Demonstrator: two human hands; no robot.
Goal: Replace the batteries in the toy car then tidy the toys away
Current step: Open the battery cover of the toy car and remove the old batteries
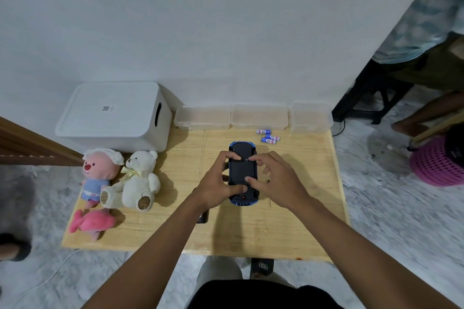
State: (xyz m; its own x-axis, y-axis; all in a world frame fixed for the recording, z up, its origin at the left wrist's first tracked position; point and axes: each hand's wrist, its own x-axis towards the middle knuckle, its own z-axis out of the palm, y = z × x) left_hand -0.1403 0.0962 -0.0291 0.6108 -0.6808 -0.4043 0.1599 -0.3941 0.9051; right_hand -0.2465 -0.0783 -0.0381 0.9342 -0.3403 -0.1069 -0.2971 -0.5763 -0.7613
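Hands, my left (218, 183) and right (272, 178), grip the upturned black plastic toy car (242, 170) on the pale wooden bench (288, 221).

Person's body, head view: two bare forearms enter from the bottom edge, no sleeves visible on either. Left hand (216, 184) and right hand (278, 178) are bare, with no gloves, rings or watch showing. Bottom centre of frame: black garment (253, 295) across the torso or lap. Above it, light grey trousers (218, 269). A black slide sandal (262, 265) with a white logo sits on one foot.
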